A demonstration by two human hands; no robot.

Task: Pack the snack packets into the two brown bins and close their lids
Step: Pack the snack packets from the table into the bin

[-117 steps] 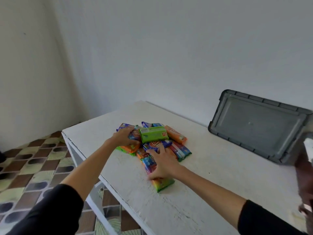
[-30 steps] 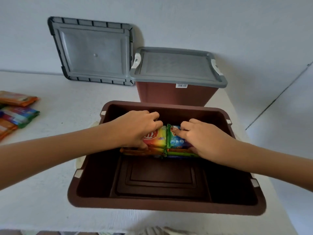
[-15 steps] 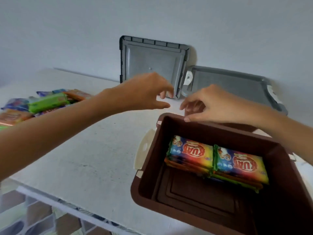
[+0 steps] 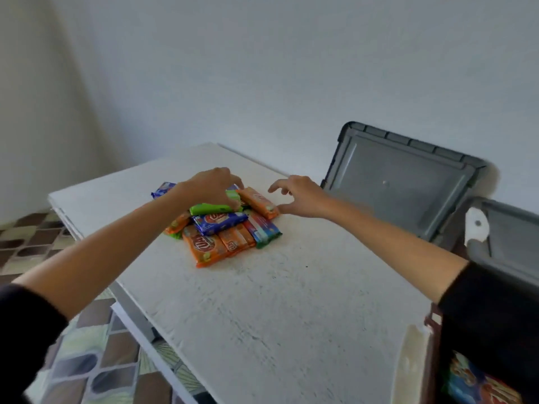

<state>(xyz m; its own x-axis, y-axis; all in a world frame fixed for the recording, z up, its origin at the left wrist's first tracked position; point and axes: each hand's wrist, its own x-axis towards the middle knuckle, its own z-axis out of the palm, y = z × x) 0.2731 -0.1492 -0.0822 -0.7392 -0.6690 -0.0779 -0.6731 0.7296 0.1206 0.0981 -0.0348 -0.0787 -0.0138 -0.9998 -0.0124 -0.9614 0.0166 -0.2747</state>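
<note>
Reaching w/ both hands for the heap of coloured foil snack packets [image 4: 224,225], which lies on the white painted table top [image 4: 262,301] near its far left corner. My left hand [image 4: 213,188] is curled down over the top of the heap, fingers on the green rectangular packet [image 4: 214,208]; I cannot tell if it really grips yet. My right hand [image 4: 300,196] is spread open and holds nothing, thumb just beside the orange packet [image 4: 258,202] at the far-right side, I think to close the heap from two sides and lift several at once. Most packets have the long axis approx. left-near to right-far; the orange one crosses them. The grey plastic lid [image 4: 399,182] leans on the wall so the brown bin [image 4: 434,330], bottom right w/ packets inside, is open for loading.
</note>
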